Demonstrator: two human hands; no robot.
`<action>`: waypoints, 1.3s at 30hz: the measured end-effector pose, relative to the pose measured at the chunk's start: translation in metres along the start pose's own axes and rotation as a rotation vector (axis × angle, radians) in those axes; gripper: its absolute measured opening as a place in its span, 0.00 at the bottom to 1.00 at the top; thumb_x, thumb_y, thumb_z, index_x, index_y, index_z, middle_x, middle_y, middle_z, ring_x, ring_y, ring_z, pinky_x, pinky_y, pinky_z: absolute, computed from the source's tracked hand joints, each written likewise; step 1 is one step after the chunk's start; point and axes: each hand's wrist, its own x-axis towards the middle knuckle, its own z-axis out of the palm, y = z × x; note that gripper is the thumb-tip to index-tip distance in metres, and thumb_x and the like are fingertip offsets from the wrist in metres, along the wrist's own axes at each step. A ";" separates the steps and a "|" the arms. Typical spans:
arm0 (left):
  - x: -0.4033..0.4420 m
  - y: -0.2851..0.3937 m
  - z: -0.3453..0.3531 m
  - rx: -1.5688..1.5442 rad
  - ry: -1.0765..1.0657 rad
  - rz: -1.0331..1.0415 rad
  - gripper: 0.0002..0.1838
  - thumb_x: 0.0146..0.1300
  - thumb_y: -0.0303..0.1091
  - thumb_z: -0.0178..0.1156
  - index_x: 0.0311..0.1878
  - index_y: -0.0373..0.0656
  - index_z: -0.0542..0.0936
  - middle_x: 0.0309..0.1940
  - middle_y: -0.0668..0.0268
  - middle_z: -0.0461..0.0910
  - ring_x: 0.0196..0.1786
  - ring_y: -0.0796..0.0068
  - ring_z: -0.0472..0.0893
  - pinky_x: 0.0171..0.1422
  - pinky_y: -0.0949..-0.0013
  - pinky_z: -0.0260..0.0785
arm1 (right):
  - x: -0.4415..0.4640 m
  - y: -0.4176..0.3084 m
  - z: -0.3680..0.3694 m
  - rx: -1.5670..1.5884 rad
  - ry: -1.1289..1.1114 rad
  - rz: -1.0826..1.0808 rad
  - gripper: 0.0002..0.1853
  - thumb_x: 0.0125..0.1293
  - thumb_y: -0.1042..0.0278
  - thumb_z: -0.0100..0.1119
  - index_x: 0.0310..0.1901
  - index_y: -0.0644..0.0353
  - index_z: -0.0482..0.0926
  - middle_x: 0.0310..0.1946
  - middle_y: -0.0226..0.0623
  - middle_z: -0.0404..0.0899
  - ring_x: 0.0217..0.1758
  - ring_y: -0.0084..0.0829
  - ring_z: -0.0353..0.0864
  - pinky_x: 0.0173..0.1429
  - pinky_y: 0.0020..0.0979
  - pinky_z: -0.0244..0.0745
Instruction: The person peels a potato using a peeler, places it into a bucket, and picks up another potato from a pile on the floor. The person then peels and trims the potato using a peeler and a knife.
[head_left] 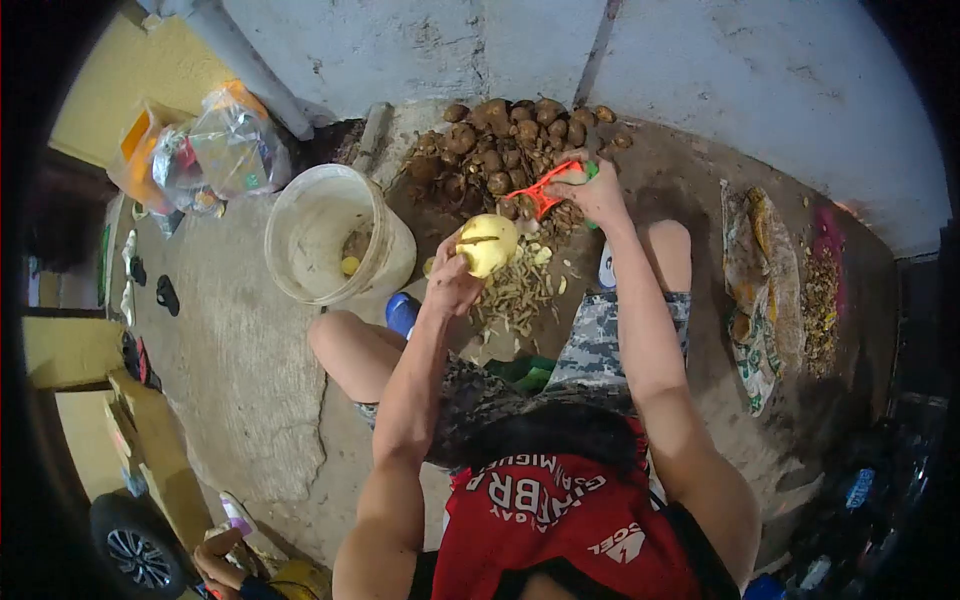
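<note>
My left hand (453, 280) holds a peeled, pale yellow potato (488, 246) with a dark strip across its top. My right hand (596, 192) is closed round an orange-red peeler (541, 190), which is up and to the right of the potato, apart from it. Below the potato, peelings (520, 300) lie scattered on the ground between my legs. Beyond both hands, brown unpeeled potatoes (500, 145) are heaped against the wall.
A white bucket (388, 262) with a yellow piece inside stands to the left. Plastic bags (215, 150) sit at the upper left. A worn sack (765, 280) lies to the right. A wheel (138, 545) and part of another person (225, 560) show at the lower left.
</note>
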 end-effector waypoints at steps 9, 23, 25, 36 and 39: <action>0.008 -0.005 0.000 0.202 0.109 0.033 0.38 0.49 0.36 0.73 0.61 0.29 0.69 0.54 0.56 0.78 0.57 0.63 0.79 0.66 0.61 0.69 | -0.026 -0.037 0.024 -0.149 -0.143 -0.054 0.26 0.40 0.69 0.82 0.43 0.61 0.79 0.36 0.31 0.83 0.39 0.24 0.81 0.44 0.31 0.77; 0.004 0.001 -0.007 0.123 0.102 0.045 0.40 0.46 0.34 0.73 0.63 0.29 0.67 0.54 0.54 0.77 0.56 0.62 0.79 0.65 0.59 0.71 | -0.020 -0.040 0.009 0.046 -0.128 0.034 0.24 0.44 0.75 0.80 0.43 0.65 0.77 0.40 0.36 0.83 0.41 0.27 0.84 0.45 0.30 0.80; 0.007 0.001 -0.005 0.190 0.112 0.033 0.40 0.46 0.34 0.74 0.62 0.30 0.68 0.54 0.54 0.78 0.56 0.63 0.80 0.64 0.59 0.71 | -0.032 -0.060 0.017 -0.053 -0.151 0.000 0.24 0.44 0.74 0.80 0.43 0.65 0.78 0.39 0.36 0.83 0.41 0.26 0.84 0.46 0.30 0.79; 0.000 0.006 0.001 0.119 0.035 -0.034 0.47 0.37 0.39 0.80 0.61 0.30 0.69 0.53 0.57 0.78 0.54 0.63 0.80 0.61 0.60 0.74 | -0.008 -0.029 -0.002 -0.062 -0.112 0.111 0.26 0.41 0.74 0.82 0.42 0.63 0.77 0.37 0.36 0.83 0.42 0.27 0.84 0.43 0.30 0.81; 0.007 0.002 0.001 0.129 0.136 0.018 0.43 0.41 0.34 0.79 0.60 0.31 0.69 0.53 0.57 0.78 0.55 0.63 0.80 0.62 0.60 0.74 | -0.024 -0.048 0.017 -0.019 -0.161 0.010 0.25 0.41 0.75 0.81 0.42 0.63 0.77 0.34 0.36 0.84 0.41 0.26 0.85 0.44 0.29 0.80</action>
